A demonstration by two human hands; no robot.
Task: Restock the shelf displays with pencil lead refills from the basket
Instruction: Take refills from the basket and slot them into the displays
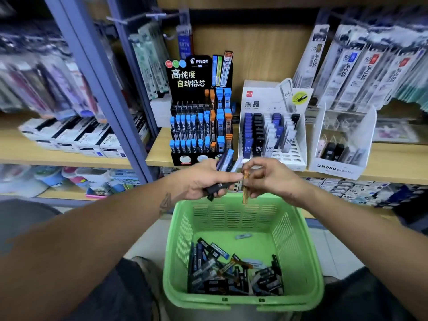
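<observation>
Left hand (203, 179) grips bundle of refill cases (223, 164), some hidden in palm; right hand (266, 177) pinches orange refill (246, 187) above basket (298, 258)

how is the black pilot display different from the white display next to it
The Pilot display is black with tiered rows of mostly blue-capped and some orange-capped refills; the white display holds dark blue, black and clear cases, its front slots bare. Both stand on the wooden shelf.
</observation>
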